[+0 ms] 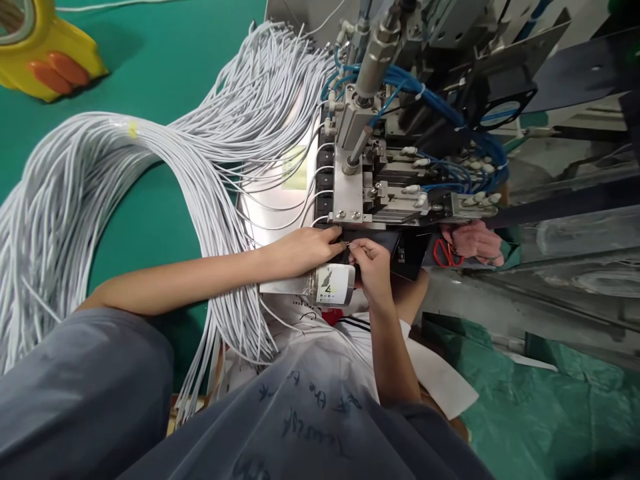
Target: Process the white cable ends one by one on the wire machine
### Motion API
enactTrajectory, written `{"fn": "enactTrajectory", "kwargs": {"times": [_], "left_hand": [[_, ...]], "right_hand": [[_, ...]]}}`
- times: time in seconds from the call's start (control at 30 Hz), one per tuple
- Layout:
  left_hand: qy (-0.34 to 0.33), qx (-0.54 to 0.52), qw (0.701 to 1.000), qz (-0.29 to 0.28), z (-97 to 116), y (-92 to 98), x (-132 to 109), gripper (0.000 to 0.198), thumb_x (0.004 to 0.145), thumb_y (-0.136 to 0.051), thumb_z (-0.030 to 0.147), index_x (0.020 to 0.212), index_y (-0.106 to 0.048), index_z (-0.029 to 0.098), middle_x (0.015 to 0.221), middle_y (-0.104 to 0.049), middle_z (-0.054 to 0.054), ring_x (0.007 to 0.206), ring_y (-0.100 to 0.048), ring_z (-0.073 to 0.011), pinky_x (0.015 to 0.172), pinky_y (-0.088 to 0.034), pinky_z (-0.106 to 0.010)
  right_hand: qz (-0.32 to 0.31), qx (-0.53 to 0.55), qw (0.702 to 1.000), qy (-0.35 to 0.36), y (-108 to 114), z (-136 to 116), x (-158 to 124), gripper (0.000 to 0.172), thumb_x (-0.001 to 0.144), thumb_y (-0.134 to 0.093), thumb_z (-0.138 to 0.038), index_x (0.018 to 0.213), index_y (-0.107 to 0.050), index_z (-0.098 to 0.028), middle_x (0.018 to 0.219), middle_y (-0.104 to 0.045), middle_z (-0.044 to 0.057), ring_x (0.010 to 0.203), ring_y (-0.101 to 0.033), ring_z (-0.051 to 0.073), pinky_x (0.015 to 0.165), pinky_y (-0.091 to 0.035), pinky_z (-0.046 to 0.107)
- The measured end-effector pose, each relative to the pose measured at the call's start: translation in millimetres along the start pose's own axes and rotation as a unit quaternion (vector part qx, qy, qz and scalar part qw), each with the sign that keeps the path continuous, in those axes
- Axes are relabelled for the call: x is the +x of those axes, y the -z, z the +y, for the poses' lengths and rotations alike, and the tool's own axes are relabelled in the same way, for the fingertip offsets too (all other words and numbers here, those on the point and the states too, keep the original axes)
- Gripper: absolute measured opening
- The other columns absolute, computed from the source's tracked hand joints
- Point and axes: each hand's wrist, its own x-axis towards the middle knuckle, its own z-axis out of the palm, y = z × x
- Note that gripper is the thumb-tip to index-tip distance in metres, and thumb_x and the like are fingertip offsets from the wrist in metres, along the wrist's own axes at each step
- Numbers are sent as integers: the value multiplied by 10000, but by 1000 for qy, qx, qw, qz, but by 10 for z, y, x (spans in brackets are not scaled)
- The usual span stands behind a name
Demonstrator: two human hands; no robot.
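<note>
My left hand (307,251) reaches in from the left at the front end of the machine's metal press block (349,190). Its thumb and fingers are closed on a thin white cable, most of it hidden by the hand. Close beside it, my right hand (371,263) pinches the tip of that cable with thumb and fingertips. The tip is too small to make out clearly. Several white cables (315,195) run from the bundle into black blocks (325,180) along the machine's left edge.
A large bundle of white cables (107,143) lies over the green table mat (145,207). Top left is a yellow tape dispenser (65,53). Blue air tubes (435,100) loop over the machine. Red-handled scissors (447,253) and a pink cloth (473,243) lie at the right.
</note>
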Motion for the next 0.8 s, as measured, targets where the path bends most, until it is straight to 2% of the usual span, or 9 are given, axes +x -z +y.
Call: {"fn": "enactTrajectory", "kwargs": {"times": [0.17,0.27,0.4,0.53,0.6,0.7,0.8], "left_hand": [[-1,5,1000,-20,4,48,15,349,877,-413,98,1198,-551,95,1034,-578,-152,717,-640,-180,546,-496,-278],[-4,9,999,-33,10,80,28,340,878,-416,96,1187,-556,88,1010,-578,-144,722,-639,-171,560,-492,-267],[-5,21,1000,-20,12,53,21,337,874,-422,89,1180,-561,81,1010,-571,-147,742,-638,-173,574,-487,-266],[-3,28,1000,2,34,57,-19,359,854,-415,70,1183,-559,69,1031,-572,-155,724,-629,-168,536,-455,-260],[15,37,999,-20,63,124,-47,323,824,-422,46,1085,-612,63,952,-594,-138,665,-613,-161,509,-424,-263],[68,65,993,-68,119,270,-90,225,781,-439,14,792,-656,69,756,-599,-109,633,-595,-177,527,-406,-286],[99,70,989,-88,163,374,-131,196,772,-460,20,720,-639,80,717,-603,-103,629,-591,-177,521,-386,-281]], "right_hand": [[-36,0,999,-20,19,23,26,137,750,-564,-285,657,-543,-187,542,-490,-48,504,-450,91,498,-338,226],[-58,-18,998,4,9,42,50,216,825,-489,-336,662,-512,-196,548,-463,-42,517,-443,100,495,-330,231],[-44,-51,996,53,-27,112,80,287,846,-493,-426,659,-458,-211,519,-353,-57,497,-355,103,484,-294,237],[-34,-57,995,76,-46,193,92,336,836,-495,-492,657,-433,-215,536,-306,-57,512,-319,107,481,-263,241],[-30,-56,995,80,-60,215,90,351,835,-491,-505,648,-417,-217,539,-288,-59,514,-303,106,482,-252,241],[-20,-51,995,84,-94,224,93,349,843,-482,-492,645,-397,-218,547,-278,-63,518,-288,103,487,-247,240],[-15,-68,993,98,-98,201,107,341,857,-467,-462,636,-388,-215,556,-296,-60,524,-298,102,496,-259,239]]}}
